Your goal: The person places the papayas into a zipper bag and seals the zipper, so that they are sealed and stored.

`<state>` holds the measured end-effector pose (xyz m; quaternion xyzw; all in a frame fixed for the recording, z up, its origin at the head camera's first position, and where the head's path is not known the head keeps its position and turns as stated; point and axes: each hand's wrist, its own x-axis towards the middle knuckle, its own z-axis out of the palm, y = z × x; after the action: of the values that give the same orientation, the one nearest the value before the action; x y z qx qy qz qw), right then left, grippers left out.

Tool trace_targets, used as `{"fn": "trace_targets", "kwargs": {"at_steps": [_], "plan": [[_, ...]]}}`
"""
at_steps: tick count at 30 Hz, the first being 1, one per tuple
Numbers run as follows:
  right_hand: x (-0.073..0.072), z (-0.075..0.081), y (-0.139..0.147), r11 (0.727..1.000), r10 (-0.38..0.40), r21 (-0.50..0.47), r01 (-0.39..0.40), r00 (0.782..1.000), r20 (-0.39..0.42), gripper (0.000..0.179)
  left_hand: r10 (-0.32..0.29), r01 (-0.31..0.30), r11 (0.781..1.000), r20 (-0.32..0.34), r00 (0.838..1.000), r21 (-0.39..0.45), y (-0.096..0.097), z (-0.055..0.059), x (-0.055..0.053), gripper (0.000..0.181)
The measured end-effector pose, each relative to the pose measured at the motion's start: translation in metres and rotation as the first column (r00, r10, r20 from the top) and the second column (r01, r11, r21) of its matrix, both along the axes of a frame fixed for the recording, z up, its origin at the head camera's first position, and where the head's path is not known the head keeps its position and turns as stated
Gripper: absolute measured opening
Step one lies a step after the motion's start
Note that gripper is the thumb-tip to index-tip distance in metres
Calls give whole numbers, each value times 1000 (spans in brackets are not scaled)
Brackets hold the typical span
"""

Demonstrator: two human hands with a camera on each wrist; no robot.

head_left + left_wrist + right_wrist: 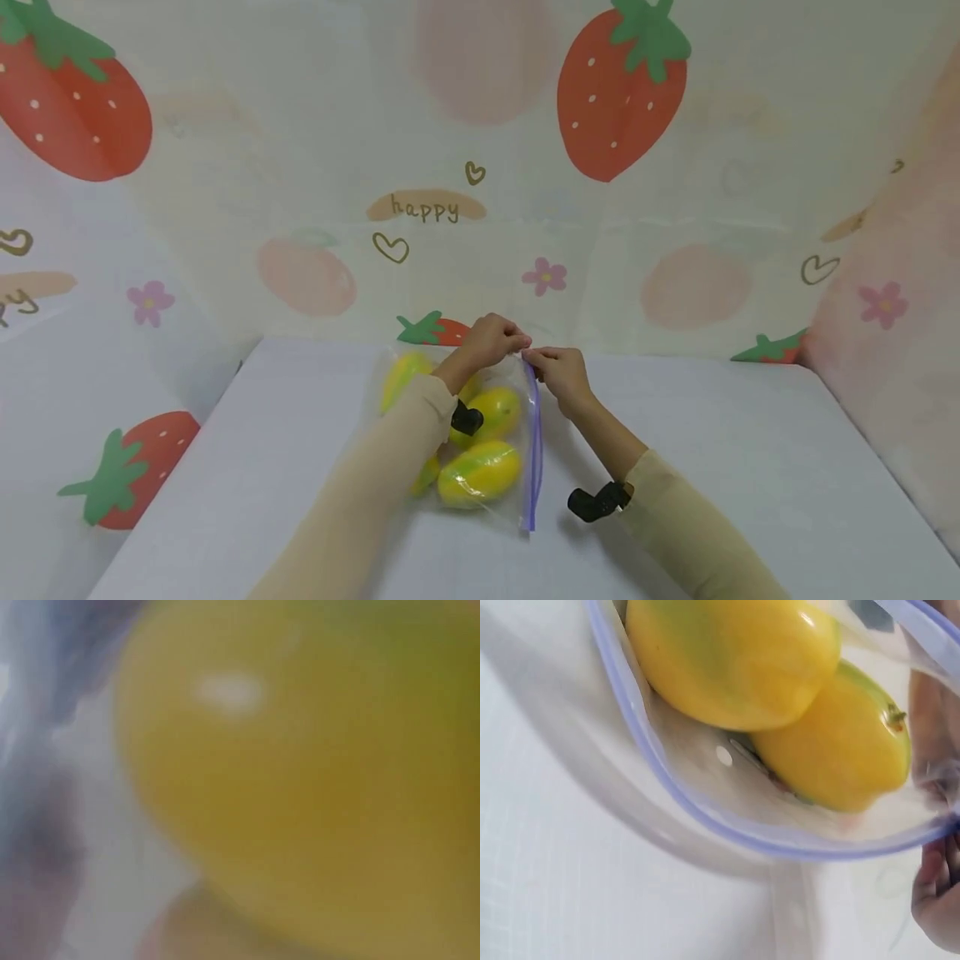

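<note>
A clear zip bag (491,518) with a purple zip strip (535,467) along its right side lies on the table. Inside it are several yellow-green mangoes (480,475). At the bag's far right corner, my left hand (489,340) pinches the edge. Close beside it, the right hand (562,379) grips the top end of the zip strip between thumb and fingers. In the right wrist view the purple rim (697,814) bows apart around two mangoes (731,664). One blurred mango (315,772) nearly fills the left wrist view.
The white table (720,467) runs back to a wall sheet (480,125) printed with strawberries, hearts and flowers. Side sheets flank it left and right. A black wrist camera (600,502) sits on the right sleeve, another black camera (467,418) on the left.
</note>
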<state>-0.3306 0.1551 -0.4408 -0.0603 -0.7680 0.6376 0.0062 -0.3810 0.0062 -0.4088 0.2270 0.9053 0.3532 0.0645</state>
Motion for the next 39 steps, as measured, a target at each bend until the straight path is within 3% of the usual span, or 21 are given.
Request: {"fn": "trace_targets", "kwargs": {"at_steps": [6, 11, 15, 17, 19, 21, 24, 28, 33, 39], "plan": [[-3, -1, 4, 990, 76, -120, -73, 997, 21, 33, -38, 33, 998, 74, 997, 58, -4, 2, -2, 26], [-6, -2, -3, 997, 34, -62, -33, 999, 21, 28, -16, 15, 1000, 15, 1000, 23, -5, -1, 1, 25], [1, -6, -13, 1000, 1, -19, -1, 999, 42, 24, 105, -105, 994, -44, 993, 0, -7, -3, -1, 25], [6, -8, -17, 1000, 8, -9, -7, 999, 54, 24, 171, -171, 985, -40, 985, 0, -12, -2, -4, 26], [11, -10, -18, 1000, 24, -7, -24, 998, 60, 25, 196, -196, 981, -26, 980, -5, -17, 0, -6, 27], [12, -11, -15, 999, 46, -3, -46, 997, 67, 27, 178, -178, 984, -16, 984, 11, -21, 1, -8, 28], [10, -13, -9, 997, 78, -18, -77, 995, 68, 30, 105, -106, 993, 22, 994, 43, -25, 0, -10, 30], [6, -14, -3, 991, 116, -68, -111, 990, 74, 31, 36, -42, 997, 92, 995, 62, -27, -5, -10, 34], [6, -11, -1, 984, 174, -54, -170, 981, 81, 32, 71, -84, 992, 131, 989, 96, -27, -8, -10, 33], [6, -6, -1, 982, 177, 45, -181, 981, 77, 28, 85, -97, 989, 111, 990, 110, -25, -9, -10, 29]]}}
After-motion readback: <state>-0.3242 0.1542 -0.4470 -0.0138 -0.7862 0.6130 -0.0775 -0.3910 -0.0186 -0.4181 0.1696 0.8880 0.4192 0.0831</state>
